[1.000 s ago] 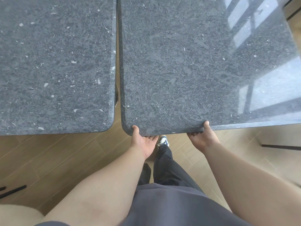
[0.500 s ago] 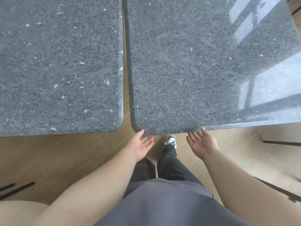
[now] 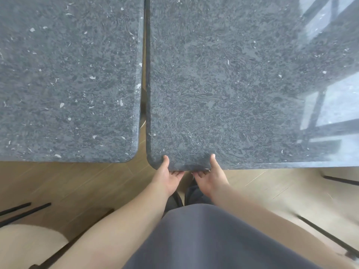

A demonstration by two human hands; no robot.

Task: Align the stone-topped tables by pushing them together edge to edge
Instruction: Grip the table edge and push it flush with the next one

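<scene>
- Right table (image 3: 242,84) is the landmark, biggest slab in my feed. Left table (image 3: 68,74) sits just beside it, narrow gap between, near edges not level.
- Floor (image 3: 87,187) shows through that gap.
- Left hand (image 3: 167,176) and right hand (image 3: 210,178) both grasp the right table's near edge by its corner, thumbs on top.
- Risk I reckon: shoving from one corner could skew it, or knock stone edges together.
- No containers around.

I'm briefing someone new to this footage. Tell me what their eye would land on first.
Two dark speckled stone tabletops fill the view, the left table and right table parted by a narrow gap. At the right table's near corner, the left hand and right hand grip its edge, thumbs on top.
</scene>
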